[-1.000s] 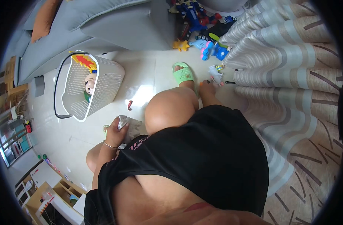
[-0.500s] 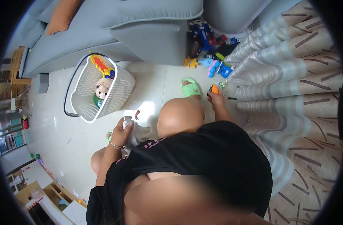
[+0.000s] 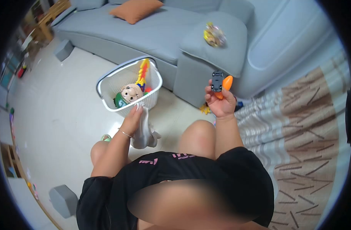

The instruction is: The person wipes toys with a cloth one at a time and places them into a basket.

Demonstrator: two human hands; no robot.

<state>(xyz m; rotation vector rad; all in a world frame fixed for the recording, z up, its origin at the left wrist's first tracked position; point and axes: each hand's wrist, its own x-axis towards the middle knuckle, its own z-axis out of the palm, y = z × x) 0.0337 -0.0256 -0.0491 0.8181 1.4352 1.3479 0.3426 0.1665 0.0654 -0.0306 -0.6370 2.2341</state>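
Note:
My left hand [image 3: 131, 120] is closed on a white cloth [image 3: 144, 132], which hangs down in front of the white laundry basket [image 3: 157, 96]. In the basket lie a round-headed doll [image 3: 131, 94] with green on it and a yellow and red toy [image 3: 143, 73]. Raised in front of the sofa's end, my right hand [image 3: 222, 105] grips a small toy car [image 3: 217, 82] and a smooth orange oblong toy [image 3: 227, 86] together. The car's dark underside and wheels face me.
A grey sofa [image 3: 156, 32] stands behind the basket, with an orange cushion [image 3: 135, 10] and a shiny wrapped bundle [image 3: 214, 35] on it. Striped curtains [image 3: 298, 153] hang at the right. A yellow star-shaped toy [image 3: 205, 109] lies on the floor by the sofa.
My right hand has come up from near the floor, bringing the toy car and orange toy. My left hand has lifted the white cloth closer to the basket. The view has tilted up.

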